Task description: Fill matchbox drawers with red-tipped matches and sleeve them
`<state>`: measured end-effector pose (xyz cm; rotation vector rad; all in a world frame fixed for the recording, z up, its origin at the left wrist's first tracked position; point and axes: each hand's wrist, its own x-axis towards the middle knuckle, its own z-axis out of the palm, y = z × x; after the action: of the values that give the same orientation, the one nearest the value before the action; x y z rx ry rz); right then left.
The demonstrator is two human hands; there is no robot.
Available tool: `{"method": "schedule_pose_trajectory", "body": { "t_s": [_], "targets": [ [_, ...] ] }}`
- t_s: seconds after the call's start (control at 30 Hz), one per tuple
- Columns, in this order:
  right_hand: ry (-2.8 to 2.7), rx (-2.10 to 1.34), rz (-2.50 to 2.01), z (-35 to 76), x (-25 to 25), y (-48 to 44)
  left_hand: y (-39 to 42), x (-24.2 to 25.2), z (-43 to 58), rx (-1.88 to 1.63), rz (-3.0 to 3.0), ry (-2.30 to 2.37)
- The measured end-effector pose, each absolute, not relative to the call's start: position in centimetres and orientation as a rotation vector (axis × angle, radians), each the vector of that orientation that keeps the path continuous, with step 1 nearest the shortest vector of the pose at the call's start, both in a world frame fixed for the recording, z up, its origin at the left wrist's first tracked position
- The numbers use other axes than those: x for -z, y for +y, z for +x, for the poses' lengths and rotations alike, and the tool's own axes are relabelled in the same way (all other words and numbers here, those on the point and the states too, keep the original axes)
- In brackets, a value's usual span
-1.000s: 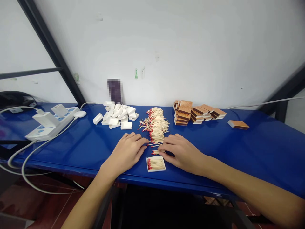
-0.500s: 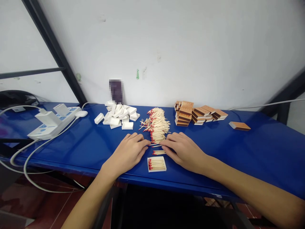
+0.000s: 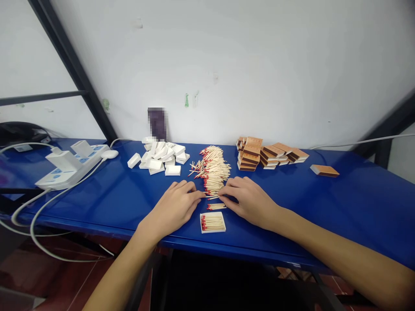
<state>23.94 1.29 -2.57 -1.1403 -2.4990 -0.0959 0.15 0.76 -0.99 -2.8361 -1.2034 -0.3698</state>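
Observation:
A pile of red-tipped matches (image 3: 213, 169) lies mid-table on the blue table (image 3: 324, 207). My left hand (image 3: 175, 206) and my right hand (image 3: 248, 199) rest palm-down on either side of its near end, fingers stretched towards a few loose matches (image 3: 216, 206) between them. The fingertips touch the matches at the pile's near edge. Just in front, near the table's front edge, sits an open white matchbox tray (image 3: 212, 223) partly filled with matches. Neither hand grips anything that I can see.
A heap of empty white trays (image 3: 160, 157) lies behind my left hand. Stacked brown matchbox sleeves (image 3: 266, 154) sit back right, one sleeve (image 3: 324, 170) apart further right. A white power strip (image 3: 69, 165) with plugs and cables occupies the left end.
My right hand has slid slightly back and left, from beside the tray up to the pile's near edge. My left hand has hardly moved.

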Motion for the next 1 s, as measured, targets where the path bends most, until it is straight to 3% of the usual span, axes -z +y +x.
{"method": "schedule_pose_trajectory", "body": {
  "t_s": [1.0],
  "targets": [
    [-2.494, 0.076, -1.111, 23.77, 2.40, 1.63, 0.84, 1.23, 0.18, 0.406, -2.845, -1.191]
  ]
}}
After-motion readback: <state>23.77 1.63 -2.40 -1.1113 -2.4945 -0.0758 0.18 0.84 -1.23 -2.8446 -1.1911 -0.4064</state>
